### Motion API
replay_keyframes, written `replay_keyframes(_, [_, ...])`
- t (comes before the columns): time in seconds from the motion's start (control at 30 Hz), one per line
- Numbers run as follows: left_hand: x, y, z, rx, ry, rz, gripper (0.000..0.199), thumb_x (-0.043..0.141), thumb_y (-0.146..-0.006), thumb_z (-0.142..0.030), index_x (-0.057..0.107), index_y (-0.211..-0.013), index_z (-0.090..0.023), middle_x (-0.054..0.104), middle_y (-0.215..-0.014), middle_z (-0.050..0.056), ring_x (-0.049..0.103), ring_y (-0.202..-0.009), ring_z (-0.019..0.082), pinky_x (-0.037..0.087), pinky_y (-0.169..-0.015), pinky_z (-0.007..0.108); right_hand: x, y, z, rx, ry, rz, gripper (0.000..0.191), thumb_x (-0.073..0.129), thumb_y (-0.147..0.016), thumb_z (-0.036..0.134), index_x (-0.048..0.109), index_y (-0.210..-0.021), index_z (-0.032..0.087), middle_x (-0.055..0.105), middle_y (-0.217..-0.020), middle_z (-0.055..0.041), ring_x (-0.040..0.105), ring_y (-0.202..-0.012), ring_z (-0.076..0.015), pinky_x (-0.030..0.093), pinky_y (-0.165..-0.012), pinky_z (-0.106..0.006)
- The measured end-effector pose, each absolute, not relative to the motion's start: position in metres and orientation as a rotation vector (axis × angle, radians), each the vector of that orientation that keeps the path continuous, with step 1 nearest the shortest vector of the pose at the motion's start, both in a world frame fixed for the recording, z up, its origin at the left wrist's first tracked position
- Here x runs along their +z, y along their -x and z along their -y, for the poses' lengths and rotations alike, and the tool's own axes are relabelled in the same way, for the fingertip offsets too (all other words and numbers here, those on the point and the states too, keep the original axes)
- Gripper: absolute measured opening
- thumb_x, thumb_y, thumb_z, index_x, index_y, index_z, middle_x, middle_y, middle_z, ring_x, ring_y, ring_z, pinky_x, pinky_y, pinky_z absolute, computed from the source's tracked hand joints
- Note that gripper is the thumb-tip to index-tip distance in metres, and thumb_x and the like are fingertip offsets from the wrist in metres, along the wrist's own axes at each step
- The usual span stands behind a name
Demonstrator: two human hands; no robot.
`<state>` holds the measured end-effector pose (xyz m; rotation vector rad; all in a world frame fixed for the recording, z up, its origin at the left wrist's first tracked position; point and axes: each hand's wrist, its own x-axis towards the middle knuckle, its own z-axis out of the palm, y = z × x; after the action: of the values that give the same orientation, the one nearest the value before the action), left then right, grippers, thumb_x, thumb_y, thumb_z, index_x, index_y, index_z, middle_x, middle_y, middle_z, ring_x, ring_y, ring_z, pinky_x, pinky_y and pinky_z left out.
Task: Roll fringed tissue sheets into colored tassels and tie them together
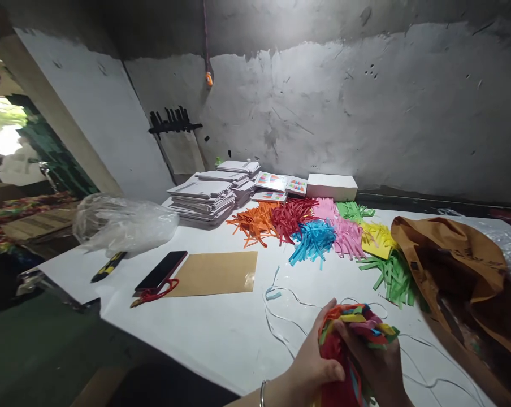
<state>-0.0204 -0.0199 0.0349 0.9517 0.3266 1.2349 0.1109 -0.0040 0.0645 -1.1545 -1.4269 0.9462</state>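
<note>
Gripping a bundle (334, 347) of mixed-colour strips over the table (221, 328), the left hand (308, 362) is wrapping one side and the right hand (378, 362) the other. Colours are already sitting together in it; string (279, 339) is lying loose nearby, any tie is not showing, and piles (315, 237) of strips are remaining behind.

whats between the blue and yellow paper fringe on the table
The nearer pink fringe lies between the blue fringe and yellow fringe, in the head view.

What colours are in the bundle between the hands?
Head view: the held bundle shows red, orange, yellow, green, pink and blue.
</note>
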Motion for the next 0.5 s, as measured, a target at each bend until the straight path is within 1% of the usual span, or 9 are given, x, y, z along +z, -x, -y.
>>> replay_keyframes(0.07, [0.041, 0.017, 0.023, 1.236, -1.032, -0.341, 0.101, 0.089, -0.059, -0.058, 0.05, -0.144, -0.021, 0.055, -0.143, 0.018, 0.048, -0.134, 0.043, 0.039, -0.111, 0.054, 0.063, -0.109, -0.002, 0.866, 1.123, 1.521, 0.03, 0.076, -0.079, 0.051, 0.072, -0.085, 0.021, 0.074, -0.084, -0.01, 0.071, -0.075, -0.0282, 0.059, -0.068, -0.038])
replay_keyframes(0.1, [0.044, 0.018, 0.023, 1.222, -1.096, -0.4, 0.093, 0.089, -0.06, -0.054, 0.056, -0.14, -0.019, 0.06, -0.137, 0.018, 0.051, -0.131, 0.043, 0.042, -0.109, 0.054, 0.062, -0.108, -0.006, 0.851, 1.11, 1.571, 0.028, 0.074, -0.081, 0.05, 0.072, -0.084, 0.022, 0.073, -0.08, -0.0092, 0.07, -0.072, -0.0275, 0.058, -0.067, -0.038])
replay_keyframes(0.2, [0.054, 0.032, 0.018, 1.195, -1.196, -0.659, 0.071, 0.089, -0.066, -0.042, 0.067, -0.129, -0.019, 0.069, -0.126, 0.014, 0.059, -0.123, 0.041, 0.045, -0.107, 0.051, 0.062, -0.106, -0.017, 0.886, 1.044, 1.698, 0.028, 0.073, -0.081, 0.051, 0.072, -0.085, 0.024, 0.071, -0.078, -0.0067, 0.069, -0.075, -0.0268, 0.056, -0.072, -0.038])
replay_keyframes(0.27, [0.059, 0.05, 0.009, 1.194, -1.193, -0.76, 0.066, 0.088, -0.067, -0.04, 0.069, -0.127, -0.02, 0.069, -0.128, 0.012, 0.059, -0.123, 0.04, 0.044, -0.108, 0.051, 0.064, -0.109, -0.024, 0.98, 0.961, 1.727, 0.039, 0.073, -0.081, 0.054, 0.069, -0.107, 0.025, 0.07, -0.086, -0.0052, 0.068, -0.082, -0.0253, 0.055, -0.076, -0.036])
replay_keyframes(0.33, [0.066, 0.072, 0.0, 1.235, -1.163, -0.754, 0.07, 0.089, -0.065, -0.038, 0.067, -0.129, -0.02, 0.065, -0.135, 0.013, 0.056, -0.126, 0.041, 0.043, -0.109, 0.05, 0.067, -0.121, -0.03, 1.123, 0.89, 1.717, 0.061, 0.073, -0.082, 0.053, 0.054, -0.133, 0.026, 0.065, -0.087, -0.0017, 0.064, -0.078, -0.0203, 0.054, -0.07, -0.031])
replay_keyframes(0.37, [0.07, 0.085, -0.004, 1.27, -1.135, -0.738, 0.073, 0.09, -0.064, -0.036, 0.065, -0.131, -0.021, 0.064, -0.137, 0.014, 0.056, -0.127, 0.041, 0.044, -0.108, 0.049, 0.068, -0.13, -0.033, 1.183, 0.875, 1.706, 0.067, 0.073, -0.083, 0.052, 0.047, -0.14, 0.026, 0.061, -0.084, 0.0004, 0.061, -0.074, -0.0175, 0.051, -0.066, -0.028])
replay_keyframes(0.4, [0.074, 0.099, -0.009, 1.317, -1.089, -0.729, 0.077, 0.091, -0.062, -0.034, 0.063, -0.133, -0.021, 0.062, -0.138, 0.014, 0.056, -0.127, 0.04, 0.046, -0.106, 0.047, 0.068, -0.142, -0.037, 1.216, 0.885, 1.698, 0.066, 0.072, -0.085, 0.051, 0.045, -0.141, 0.027, 0.057, -0.08, 0.0022, 0.057, -0.069, -0.0152, 0.049, -0.062, -0.025])
replay_keyframes(0.43, [0.078, 0.114, -0.012, 1.369, -1.041, -0.755, 0.08, 0.091, -0.061, -0.033, 0.061, -0.135, -0.023, 0.063, -0.138, 0.013, 0.057, -0.126, 0.04, 0.049, -0.104, 0.045, 0.067, -0.155, -0.041, 1.205, 0.925, 1.699, 0.057, 0.069, -0.088, 0.05, 0.05, -0.137, 0.026, 0.055, -0.077, 0.0031, 0.054, -0.066, -0.0138, 0.046, -0.058, -0.023])
replay_keyframes(0.5, [0.086, 0.144, -0.018, 1.451, -0.977, -0.906, 0.081, 0.089, -0.061, -0.033, 0.058, -0.135, -0.021, 0.069, -0.13, 0.012, 0.062, -0.119, 0.039, 0.053, -0.096, 0.043, 0.061, -0.181, -0.047, 1.069, 1.037, 1.754, 0.035, 0.063, -0.093, 0.05, 0.064, -0.116, 0.024, 0.058, -0.077, 0.0009, 0.057, -0.068, -0.0144, 0.046, -0.059, -0.023])
